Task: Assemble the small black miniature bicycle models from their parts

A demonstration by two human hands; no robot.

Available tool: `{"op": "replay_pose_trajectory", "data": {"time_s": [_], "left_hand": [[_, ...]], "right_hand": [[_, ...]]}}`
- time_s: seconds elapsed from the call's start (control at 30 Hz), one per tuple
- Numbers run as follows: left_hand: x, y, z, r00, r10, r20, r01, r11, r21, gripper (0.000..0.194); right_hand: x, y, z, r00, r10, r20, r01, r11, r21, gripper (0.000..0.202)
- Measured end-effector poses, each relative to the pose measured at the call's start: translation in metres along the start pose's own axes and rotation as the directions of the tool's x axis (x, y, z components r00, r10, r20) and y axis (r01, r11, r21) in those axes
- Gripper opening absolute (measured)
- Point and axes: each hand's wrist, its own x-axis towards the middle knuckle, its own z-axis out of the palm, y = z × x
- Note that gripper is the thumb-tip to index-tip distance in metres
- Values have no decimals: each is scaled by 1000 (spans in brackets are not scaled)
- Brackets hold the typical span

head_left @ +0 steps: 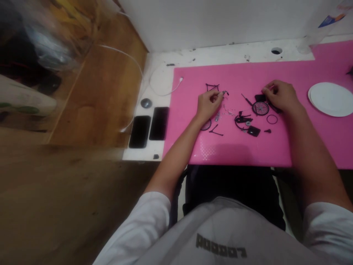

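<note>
Small model-bicycle parts lie on a pink mat (215,151). My left hand (207,106) pinches a small dark and silver part (225,93) at its fingertips. Just beyond it lies a thin black frame piece (211,87), and a spoked wheel (206,125) is partly covered by my left wrist. My right hand (280,95) is closed low over the mat, its fingertips beside a black block (259,98); what they grip is hidden. A second spoked wheel (260,108) and a thin black ring (272,119) lie near it.
Between the hands are several black pieces, including a flat square part (253,131). A forked black piece (216,130) lies nearer me. White plates (331,98) are at right. Two dark phones (140,131) and a white cable (168,94) lie at left.
</note>
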Motion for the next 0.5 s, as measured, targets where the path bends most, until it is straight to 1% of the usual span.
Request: {"op": "replay_pose_trajectory", "data": {"time_s": [0.23, 0.5], "left_hand": [[0, 0, 0, 1000, -8, 0, 8, 1000, 0, 37], [1, 2, 0, 1000, -24, 2, 24, 1000, -4, 39]], "right_hand": [[-2, -5, -1, 1000, 28, -4, -28, 1000, 2, 28], [-2, -4, -1, 1000, 7, -14, -8, 1000, -7, 26]]}}
